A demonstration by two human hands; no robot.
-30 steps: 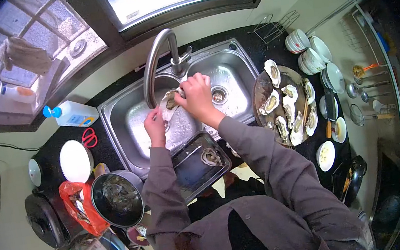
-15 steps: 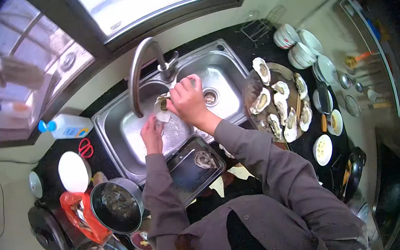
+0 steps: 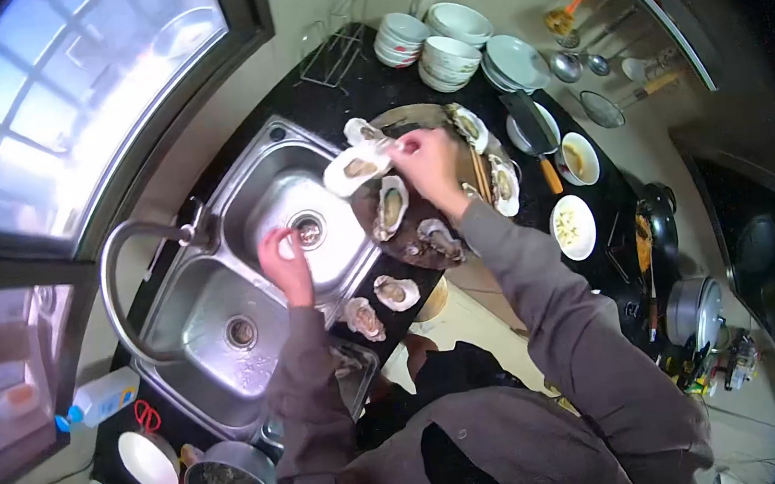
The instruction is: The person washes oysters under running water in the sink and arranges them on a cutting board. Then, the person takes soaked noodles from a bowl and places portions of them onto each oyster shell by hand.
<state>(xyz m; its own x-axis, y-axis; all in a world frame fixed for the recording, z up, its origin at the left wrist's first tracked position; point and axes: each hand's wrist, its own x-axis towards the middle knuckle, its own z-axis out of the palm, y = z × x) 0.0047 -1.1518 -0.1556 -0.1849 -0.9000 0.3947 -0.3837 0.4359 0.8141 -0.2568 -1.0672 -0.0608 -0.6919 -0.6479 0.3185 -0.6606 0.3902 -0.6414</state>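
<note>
My right hand (image 3: 429,164) reaches over the round board (image 3: 411,118) and pinches the end of an opened oyster (image 3: 357,168), its pale shell facing up. Around it on the board lie several other oysters, one (image 3: 391,208) just below the held one and another (image 3: 468,128) behind my hand. Over the right sink basin (image 3: 319,192), my left hand (image 3: 286,269) has its fingers closed round a small white thing (image 3: 287,247) whose kind I cannot make out. Two oysters (image 3: 397,292) sit on the counter between sink and board.
The faucet (image 3: 112,285) arches over the left basin (image 3: 217,350). Stacked bowls (image 3: 450,60), a cleaver (image 3: 530,128) and a bowl of chopped pieces (image 3: 572,227) stand beyond the board. At lower left are a pot (image 3: 233,483), red scissors (image 3: 147,416) and a white bottle (image 3: 107,397).
The view has swung right. My right hand has carried the oyster from over the sink to the board. My left hand has drawn apart from it and stays over the sink.
</note>
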